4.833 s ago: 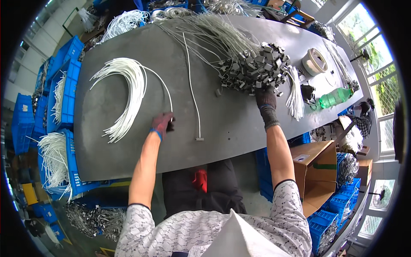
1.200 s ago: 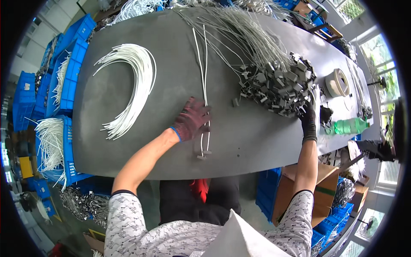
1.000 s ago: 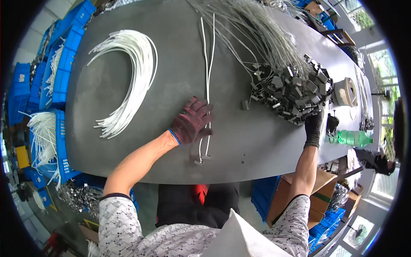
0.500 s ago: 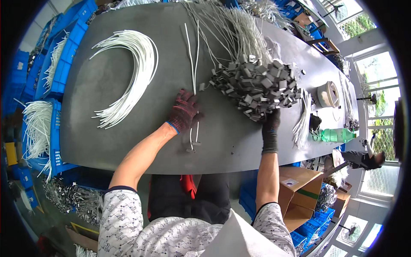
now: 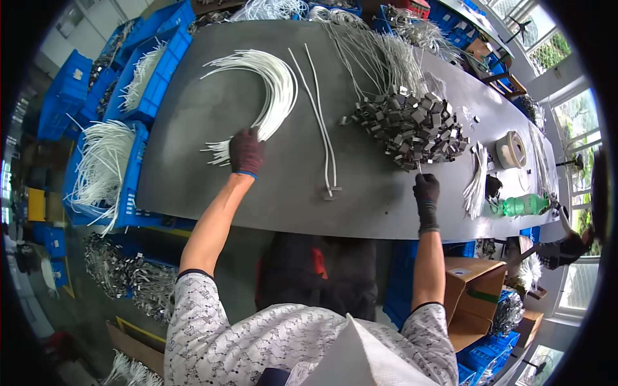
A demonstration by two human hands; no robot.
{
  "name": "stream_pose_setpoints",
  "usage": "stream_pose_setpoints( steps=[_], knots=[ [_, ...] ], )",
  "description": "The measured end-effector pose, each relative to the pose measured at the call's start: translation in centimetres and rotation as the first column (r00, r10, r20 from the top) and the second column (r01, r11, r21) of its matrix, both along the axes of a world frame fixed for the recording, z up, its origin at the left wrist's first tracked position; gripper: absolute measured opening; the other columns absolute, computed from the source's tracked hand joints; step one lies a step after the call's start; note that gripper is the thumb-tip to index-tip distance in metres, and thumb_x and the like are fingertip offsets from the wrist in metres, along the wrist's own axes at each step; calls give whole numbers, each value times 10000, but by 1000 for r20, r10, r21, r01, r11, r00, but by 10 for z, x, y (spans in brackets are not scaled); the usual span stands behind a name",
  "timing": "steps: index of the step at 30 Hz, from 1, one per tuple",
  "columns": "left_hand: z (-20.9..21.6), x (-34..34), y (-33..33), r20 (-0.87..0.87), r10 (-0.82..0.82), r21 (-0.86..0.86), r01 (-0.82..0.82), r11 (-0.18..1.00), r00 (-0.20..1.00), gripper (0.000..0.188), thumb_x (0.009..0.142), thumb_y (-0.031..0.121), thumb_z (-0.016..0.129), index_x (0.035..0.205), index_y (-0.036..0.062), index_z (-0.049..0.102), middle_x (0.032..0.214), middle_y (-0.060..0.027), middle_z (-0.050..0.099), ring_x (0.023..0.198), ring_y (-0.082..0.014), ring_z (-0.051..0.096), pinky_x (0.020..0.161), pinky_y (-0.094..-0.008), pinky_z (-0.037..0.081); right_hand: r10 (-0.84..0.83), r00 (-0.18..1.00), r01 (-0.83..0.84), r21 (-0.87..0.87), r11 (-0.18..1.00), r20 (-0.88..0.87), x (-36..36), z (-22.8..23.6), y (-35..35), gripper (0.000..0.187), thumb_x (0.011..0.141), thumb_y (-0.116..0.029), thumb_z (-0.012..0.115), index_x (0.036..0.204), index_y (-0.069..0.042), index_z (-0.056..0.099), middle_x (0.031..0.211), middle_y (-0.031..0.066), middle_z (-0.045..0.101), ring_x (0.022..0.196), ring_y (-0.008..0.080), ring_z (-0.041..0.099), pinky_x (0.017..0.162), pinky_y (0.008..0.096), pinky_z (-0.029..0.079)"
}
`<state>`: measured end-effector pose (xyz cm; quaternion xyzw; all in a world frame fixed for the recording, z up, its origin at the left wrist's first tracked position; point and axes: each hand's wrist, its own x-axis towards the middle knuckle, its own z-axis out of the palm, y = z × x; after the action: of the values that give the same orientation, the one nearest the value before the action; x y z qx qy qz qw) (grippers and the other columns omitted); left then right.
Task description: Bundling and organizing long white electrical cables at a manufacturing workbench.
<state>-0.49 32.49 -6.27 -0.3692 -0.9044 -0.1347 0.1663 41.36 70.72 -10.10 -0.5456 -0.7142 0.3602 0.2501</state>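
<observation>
A curved bundle of thick white cables (image 5: pixel 280 87) lies on the left half of the grey table (image 5: pixel 270 199). My left hand (image 5: pixel 246 153), in a dark red-black glove, is closed on the bundle's near end; its fingertips are partly hidden. Two separate white cables (image 5: pixel 320 116) lie side by side in the middle, with small grey end pieces (image 5: pixel 332 190) at their near ends. To the right is a heap of grey box-shaped connectors (image 5: pixel 415 125) on thin pale cables (image 5: pixel 402 61). My dark-gloved right hand (image 5: pixel 426 188) is closed just below the heap, a thin pale strand showing at its fingertips.
Blue crates (image 5: pixel 138 167) of white cables stand along the left edge. On the right are a short white cable bundle (image 5: pixel 476 183), a tape roll (image 5: pixel 510 150) and a green bottle (image 5: pixel 523 205). An open cardboard box (image 5: pixel 473 293) sits below the table edge.
My left hand has left the two middle cables and moved left onto the white bundle. My right hand has drawn back from the connector heap toward the near edge. The whole view has shifted.
</observation>
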Motion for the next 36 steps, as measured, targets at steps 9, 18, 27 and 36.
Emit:
stream_pose_setpoints(
  steps=[9, 18, 27, 36],
  knots=[
    [3, -49, -74, 264, 135, -423, -11, 906, 955, 260, 898, 310, 614, 1015, 103, 718, 1053, -171, 708, 969, -354, 703, 801, -477, 565, 658, 742, -666, -262, 699, -128, 104, 21, -146, 228, 920, -156, 652, 1120, -45, 647, 965, 62, 661, 770, 166, 674, 631, 313, 563],
    [25, -60, -50, 203, -165, -636, 258, 728, 965, 165, 826, 121, 623, 928, 79, 745, 960, -173, 734, 906, -332, 727, 724, -432, 589, 84, 769, -9, -121, 993, 634, 240, -18, -370, 286, 983, -252, 508, 1099, -33, 649, 919, 220, 702, 853, 395, 683, 710, 484, 546],
    [49, -16, -50, 686, -76, -267, 348, 899, 724, 154, 894, 151, 598, 957, 40, 684, 848, -155, 716, 728, -280, 713, 610, -416, 587, 89, 963, 84, -598, 797, 253, 370, -138, -532, 331, 895, -309, 575, 1047, -40, 695, 1075, 277, 671, 1036, 492, 614, 875, 520, 502],
    [12, 131, -115, 982, -147, 148, -3, 989, -120, 181, 931, 169, 642, 950, -10, 660, 788, -141, 698, 601, -230, 683, 526, -379, 584, 407, 816, -270, -351, 897, 411, 369, -105, -447, 324, 956, -263, 493, 1053, -25, 689, 1042, 285, 676, 1054, 457, 620, 869, 497, 500]
  ],
)
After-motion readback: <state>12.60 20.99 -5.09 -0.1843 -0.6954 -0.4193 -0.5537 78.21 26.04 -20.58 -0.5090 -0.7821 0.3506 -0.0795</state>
